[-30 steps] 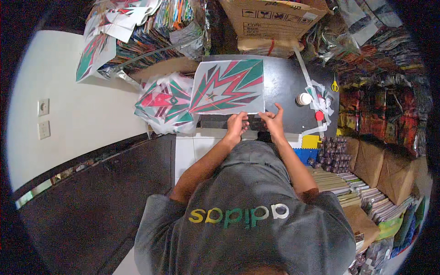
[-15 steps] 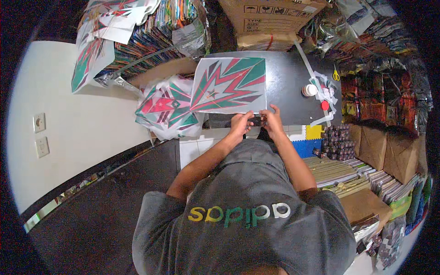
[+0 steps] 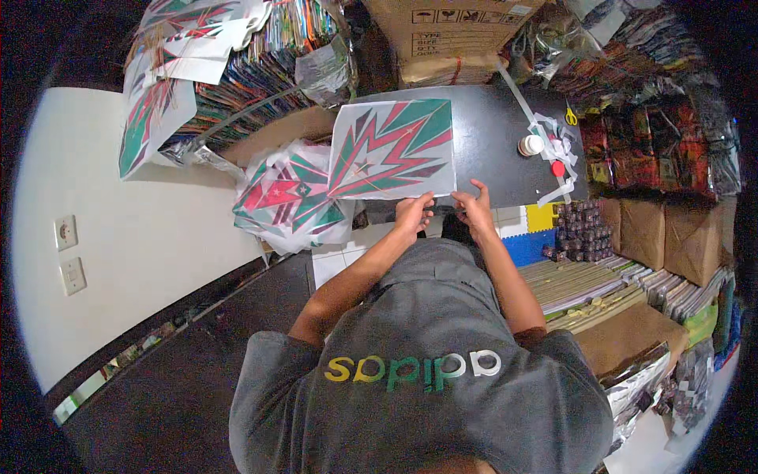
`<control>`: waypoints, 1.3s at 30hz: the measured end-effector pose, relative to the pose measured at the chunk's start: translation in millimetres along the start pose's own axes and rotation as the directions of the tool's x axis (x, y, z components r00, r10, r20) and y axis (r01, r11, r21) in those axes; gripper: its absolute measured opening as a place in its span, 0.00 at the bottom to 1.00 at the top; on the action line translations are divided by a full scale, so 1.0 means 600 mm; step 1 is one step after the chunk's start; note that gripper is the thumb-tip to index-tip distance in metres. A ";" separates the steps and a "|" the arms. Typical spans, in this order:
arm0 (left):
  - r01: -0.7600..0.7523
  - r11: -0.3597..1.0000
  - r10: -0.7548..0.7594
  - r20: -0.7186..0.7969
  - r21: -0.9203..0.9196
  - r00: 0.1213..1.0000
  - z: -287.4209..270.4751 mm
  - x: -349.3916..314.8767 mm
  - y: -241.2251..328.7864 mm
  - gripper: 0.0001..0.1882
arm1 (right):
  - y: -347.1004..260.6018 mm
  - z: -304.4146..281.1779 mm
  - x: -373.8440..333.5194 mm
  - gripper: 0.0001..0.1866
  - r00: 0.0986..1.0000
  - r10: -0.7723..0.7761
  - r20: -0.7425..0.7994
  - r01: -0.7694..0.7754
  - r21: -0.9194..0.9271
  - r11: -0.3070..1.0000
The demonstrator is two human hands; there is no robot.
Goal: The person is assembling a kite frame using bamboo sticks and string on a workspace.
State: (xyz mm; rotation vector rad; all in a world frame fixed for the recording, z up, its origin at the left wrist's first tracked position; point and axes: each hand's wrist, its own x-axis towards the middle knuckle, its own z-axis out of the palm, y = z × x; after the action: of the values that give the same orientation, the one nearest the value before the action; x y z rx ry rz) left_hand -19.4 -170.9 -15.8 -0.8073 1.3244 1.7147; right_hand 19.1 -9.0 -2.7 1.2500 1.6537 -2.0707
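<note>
A thin white sheet [image 3: 392, 150] printed with a jagged green, red and dark star pattern lies over the left part of the black table [image 3: 493, 130]. At its near edge, my left hand [image 3: 412, 215] is closed, thumb on top, with its fingers curled at the border. Close to the near right corner, my right hand [image 3: 474, 213] pinches the sheet's edge, one finger sticking up. Against the left side of the sheet rests a crumpled heap of similar printed sheets [image 3: 296, 197]. The fingertips under the edge are hidden.
On the table's right stand a white bottle [image 3: 530, 145], a red cap [image 3: 557, 168], tape scraps [image 3: 564, 189] and yellow scissors [image 3: 571, 116]. Tall sheet stacks [image 3: 260, 71] and a cardboard box [image 3: 450, 31] sit behind. Small dark containers [image 3: 584, 229] are piled at right.
The whole view has shifted slightly. Both hands stay at the sheet's near edge; the right fingers have closed in near its corner. The sheet lies nearly as before.
</note>
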 end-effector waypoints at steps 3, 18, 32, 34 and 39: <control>-0.022 1.000 0.021 0.005 0.010 1.000 0.006 -0.007 -0.002 0.14 | 0.013 -0.001 0.016 0.34 1.000 -0.008 -0.022 0.007 -0.019 1.000; -0.027 0.998 0.026 0.024 0.050 0.999 0.028 0.003 -0.001 0.15 | -0.009 -0.016 -0.001 0.30 0.994 -0.029 -0.107 0.029 0.002 1.000; -0.029 1.000 0.030 -0.019 0.011 0.999 0.112 0.022 -0.009 0.18 | -0.052 -0.079 0.055 0.35 0.999 0.003 -0.051 0.005 0.151 0.989; -0.027 0.999 0.028 -0.035 0.022 0.999 0.134 0.023 -0.008 0.18 | -0.065 -0.090 0.060 0.35 0.997 -0.040 -0.060 0.044 0.066 0.997; -0.011 1.000 0.011 -0.018 0.000 1.000 0.180 0.035 -0.018 0.19 | -0.085 -0.134 0.096 0.35 0.995 -0.094 -0.030 0.092 -0.050 0.994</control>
State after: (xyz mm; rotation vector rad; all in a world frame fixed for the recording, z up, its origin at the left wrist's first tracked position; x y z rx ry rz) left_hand -20.7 -60.3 -11.9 -0.8187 1.3437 1.7199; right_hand -9.6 98.4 -9.0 1.2194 1.7976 -2.0600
